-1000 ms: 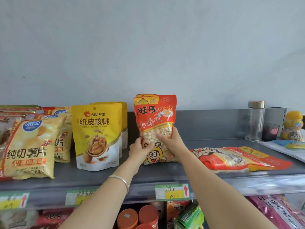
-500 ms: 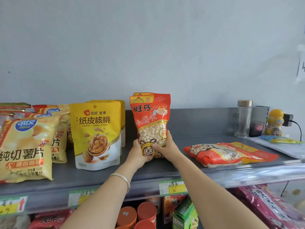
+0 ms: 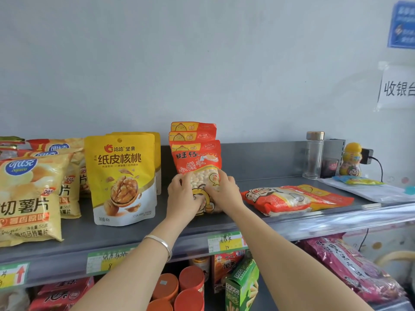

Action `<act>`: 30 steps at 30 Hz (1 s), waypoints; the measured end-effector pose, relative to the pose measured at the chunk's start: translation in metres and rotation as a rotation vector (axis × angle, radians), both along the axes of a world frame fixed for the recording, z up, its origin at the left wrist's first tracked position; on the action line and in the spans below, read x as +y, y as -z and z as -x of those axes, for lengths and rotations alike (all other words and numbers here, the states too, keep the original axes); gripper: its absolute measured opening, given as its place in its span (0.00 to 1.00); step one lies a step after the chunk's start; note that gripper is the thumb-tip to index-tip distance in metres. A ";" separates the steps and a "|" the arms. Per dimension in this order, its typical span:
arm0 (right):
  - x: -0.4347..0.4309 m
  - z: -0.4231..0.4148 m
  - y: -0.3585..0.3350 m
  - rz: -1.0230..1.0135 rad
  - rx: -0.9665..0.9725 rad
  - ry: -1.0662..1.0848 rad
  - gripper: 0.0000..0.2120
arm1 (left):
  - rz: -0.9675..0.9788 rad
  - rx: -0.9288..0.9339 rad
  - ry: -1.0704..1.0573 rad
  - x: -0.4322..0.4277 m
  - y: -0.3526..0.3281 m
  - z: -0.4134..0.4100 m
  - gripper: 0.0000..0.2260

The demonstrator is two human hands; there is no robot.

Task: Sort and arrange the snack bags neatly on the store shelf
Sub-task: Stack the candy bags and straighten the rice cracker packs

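At centre frame, left hand (image 3: 183,195) and right hand (image 3: 223,189) clasp the front red bag (image 3: 197,161), squaring it upright on the shelf (image 3: 134,235); the flat bags (image 3: 292,198) at right probably need standing next.

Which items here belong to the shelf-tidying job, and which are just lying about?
Job:
- front red bag, upright, gripped by left hand and right hand
- red bags behind it
- walnut bags
- chip bags
- flat red bags, lying down

Lying about:
- glass bottle
- yellow bottle
- charger
- wall sign
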State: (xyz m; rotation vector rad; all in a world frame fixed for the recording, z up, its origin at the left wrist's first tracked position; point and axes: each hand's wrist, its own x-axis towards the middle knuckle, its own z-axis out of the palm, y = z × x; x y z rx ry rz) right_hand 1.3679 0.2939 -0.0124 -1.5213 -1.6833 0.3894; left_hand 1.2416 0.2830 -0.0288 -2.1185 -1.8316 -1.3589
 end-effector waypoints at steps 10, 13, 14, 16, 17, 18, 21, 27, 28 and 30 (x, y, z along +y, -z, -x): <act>-0.016 -0.025 -0.010 -0.031 -0.113 -0.096 0.25 | -0.084 0.237 -0.137 -0.003 -0.002 -0.029 0.24; -0.020 -0.043 -0.016 -0.158 -0.179 -0.059 0.22 | -0.132 0.251 -0.097 -0.006 -0.009 -0.049 0.21; -0.021 -0.049 -0.018 -0.188 -0.195 -0.039 0.21 | -0.151 0.243 -0.058 -0.008 -0.012 -0.058 0.20; -0.022 -0.065 -0.021 -0.226 -0.220 0.016 0.19 | -0.163 0.192 0.068 -0.009 -0.018 -0.078 0.19; -0.023 -0.074 -0.021 -0.234 -0.227 0.059 0.19 | -0.137 0.151 0.137 -0.008 -0.020 -0.089 0.19; -0.025 -0.084 -0.022 -0.235 -0.235 0.110 0.18 | -0.084 0.110 0.193 -0.007 -0.021 -0.100 0.19; -0.028 -0.120 -0.018 -0.172 -0.287 0.307 0.19 | 0.172 -0.027 0.239 -0.003 -0.021 -0.135 0.20; -0.016 -0.165 -0.003 0.349 -0.262 0.360 0.34 | 0.596 -0.712 0.214 0.006 -0.013 -0.171 0.32; -0.011 -0.166 -0.002 0.367 -0.273 0.337 0.35 | 0.605 -0.860 0.233 0.009 -0.014 -0.174 0.34; -0.007 -0.165 -0.002 0.368 -0.283 0.283 0.35 | 0.612 -1.108 0.247 0.012 -0.016 -0.179 0.36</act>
